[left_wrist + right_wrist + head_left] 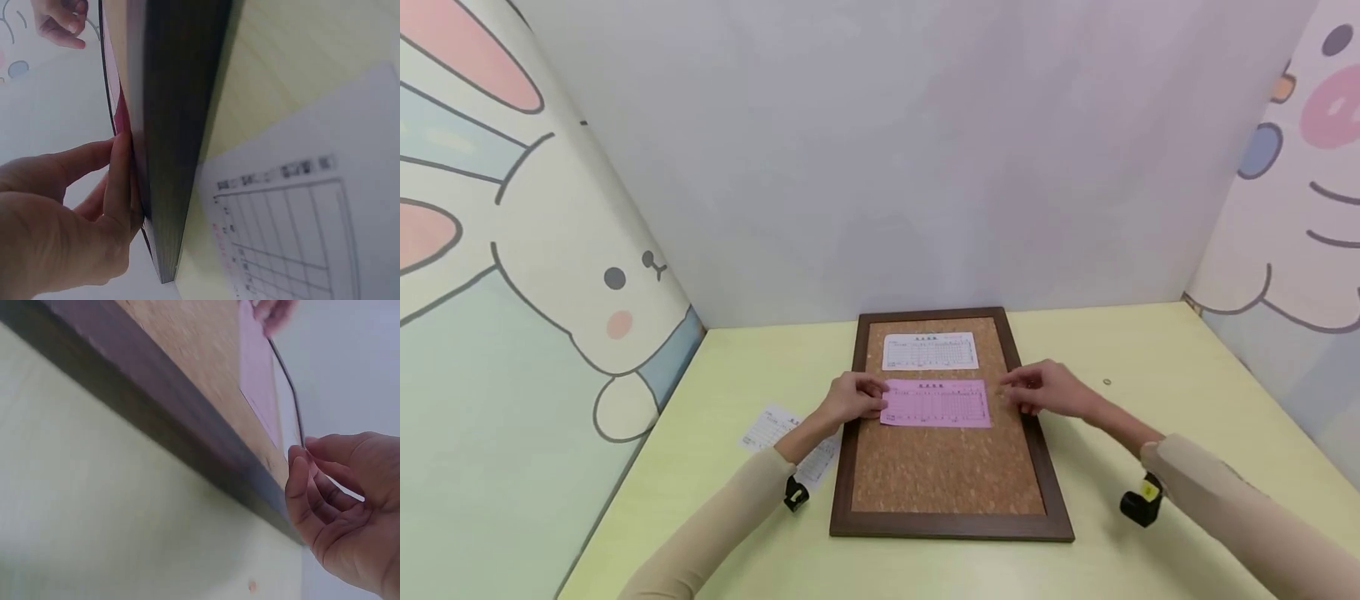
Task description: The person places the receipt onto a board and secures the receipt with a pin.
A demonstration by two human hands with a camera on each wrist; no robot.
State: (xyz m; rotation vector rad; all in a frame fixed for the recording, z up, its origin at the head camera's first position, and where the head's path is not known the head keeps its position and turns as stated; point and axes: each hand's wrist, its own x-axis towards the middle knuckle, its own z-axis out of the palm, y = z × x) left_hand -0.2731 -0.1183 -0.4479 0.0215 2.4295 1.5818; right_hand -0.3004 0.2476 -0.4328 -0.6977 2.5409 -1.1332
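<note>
A framed cork board (947,475) with a dark brown rim lies on the table. On its cork is a pink printed form (936,403), just below a white printed form (930,351). My left hand (855,395) pinches the pink form by its left edge, close over the board's left rim. My right hand (1047,388) hovers at the right rim, a little apart from the pink form's right edge. Thumb and index fingertips come together on my right hand (350,500); I cannot tell whether something small is between them.
Loose white printed sheets (775,429) lie on the table left of the board, partly under my left forearm. A small ring-like thing (1107,382) lies to the board's right. A pale wall (925,167) rises behind the yellowish table (1120,342), with cartoon-painted panels at both sides.
</note>
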